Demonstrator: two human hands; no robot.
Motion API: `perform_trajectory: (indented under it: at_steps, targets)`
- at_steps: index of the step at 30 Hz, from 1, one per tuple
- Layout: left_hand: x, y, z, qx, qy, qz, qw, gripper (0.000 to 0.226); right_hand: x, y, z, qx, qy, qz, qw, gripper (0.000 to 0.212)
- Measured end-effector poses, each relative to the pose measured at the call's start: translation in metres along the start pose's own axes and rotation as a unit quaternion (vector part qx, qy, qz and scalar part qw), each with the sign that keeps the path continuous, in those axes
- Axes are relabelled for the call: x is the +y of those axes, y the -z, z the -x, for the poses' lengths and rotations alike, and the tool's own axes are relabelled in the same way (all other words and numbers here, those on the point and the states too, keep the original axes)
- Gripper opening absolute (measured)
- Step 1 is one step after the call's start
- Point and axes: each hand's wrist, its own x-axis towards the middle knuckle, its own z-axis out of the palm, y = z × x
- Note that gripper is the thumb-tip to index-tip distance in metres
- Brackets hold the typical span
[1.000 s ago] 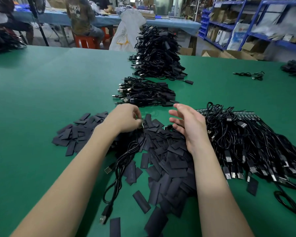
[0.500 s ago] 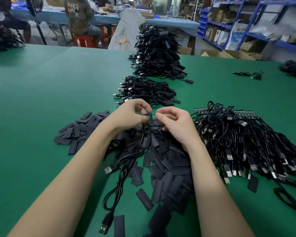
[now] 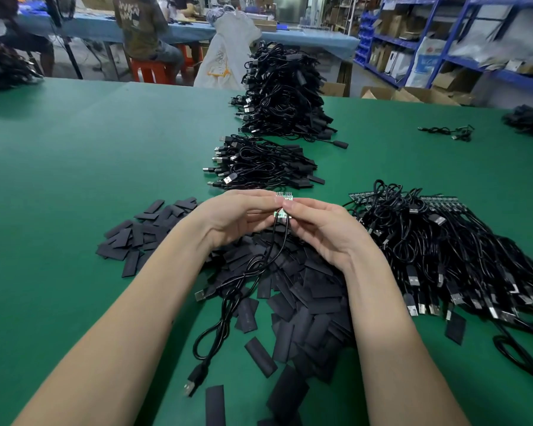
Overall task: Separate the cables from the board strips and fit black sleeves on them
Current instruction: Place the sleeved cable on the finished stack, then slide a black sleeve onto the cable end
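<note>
Above the sleeve pile (image 3: 302,290), your left hand (image 3: 237,218) and right hand (image 3: 320,232) pinch one small green board piece (image 3: 282,207), its cable (image 3: 243,281) trailing to the surface (image 3: 90,179). Snap unevenly and you may tear solder joints.

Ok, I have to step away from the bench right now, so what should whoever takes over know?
Left hand and right hand both pinch a small green board piece whose black cables hang toward you.
Black sleeves are heaped under the hands.
Unseparated cables on board strips lie right.
Bundled cable piles lie beyond.
No sleeve is on the held piece yet. The right pile is left.
</note>
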Motion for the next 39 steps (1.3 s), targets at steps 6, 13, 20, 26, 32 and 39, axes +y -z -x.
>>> perform_trajectory:
  at_steps: [6, 13, 20, 26, 32, 39]
  targets:
    - [0.000, -0.001, 0.002, -0.013, 0.037, 0.070, 0.997, 0.008, 0.001, -0.003, 0.001, -0.022, -0.061, -0.103, 0.993, 0.011]
    - [0.002, -0.003, 0.005, -0.013, 0.045, 0.134, 0.990, 0.007, -0.004, -0.007, 0.004, -0.036, -0.040, -0.140, 0.989, 0.011]
    - [0.004, 0.022, 0.008, 0.255, -0.059, -0.385, 0.885, 0.017, -0.006, 0.006, 0.003, 0.099, 0.016, 0.087, 0.991, 0.011]
    - [0.012, 0.008, 0.006, 0.119, -0.092, -0.281, 0.948, 0.017, -0.005, -0.001, -0.001, 0.059, 0.067, 0.062, 0.994, 0.004]
    - [0.006, 0.008, 0.003, 0.136, -0.077, -0.182, 0.971, 0.010, -0.002, 0.007, -0.004, 0.040, 0.153, 0.298, 0.941, 0.011]
    - [0.010, 0.022, 0.007, 0.180, -0.055, -0.201, 0.961, 0.007, 0.004, 0.004, -0.004, -0.025, 0.159, 0.551, 0.819, 0.015]
